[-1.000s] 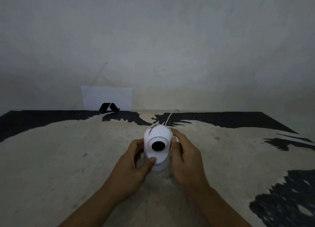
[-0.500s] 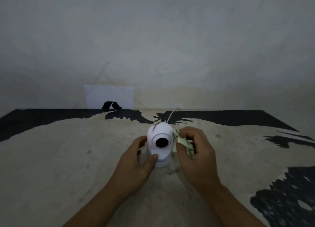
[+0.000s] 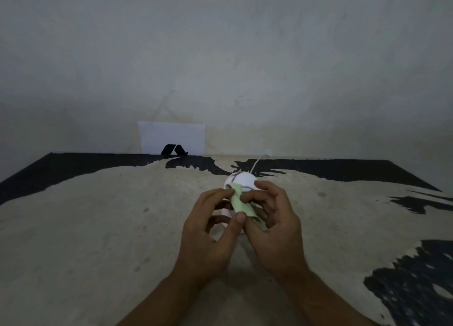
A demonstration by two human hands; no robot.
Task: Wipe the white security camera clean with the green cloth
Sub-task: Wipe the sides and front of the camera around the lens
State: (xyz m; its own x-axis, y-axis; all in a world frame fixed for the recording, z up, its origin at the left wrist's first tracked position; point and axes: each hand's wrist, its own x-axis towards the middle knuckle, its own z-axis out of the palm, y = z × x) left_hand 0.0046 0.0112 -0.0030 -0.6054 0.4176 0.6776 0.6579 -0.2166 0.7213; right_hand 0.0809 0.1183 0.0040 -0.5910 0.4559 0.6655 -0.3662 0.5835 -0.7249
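1. Left hand (image 3: 208,232) and right hand (image 3: 274,225) pinch the green cloth (image 3: 241,204) between them.
2. Just behind it, the white security camera (image 3: 242,180) stands on the worn tabletop (image 3: 98,227).
3. A white card (image 3: 171,137) leans against the wall.

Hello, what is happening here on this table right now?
A person holds a green cloth with both hands, the left hand and the right hand, just in front of a white security camera standing on the table. The cloth covers the camera's front. A white cable runs back from the camera.
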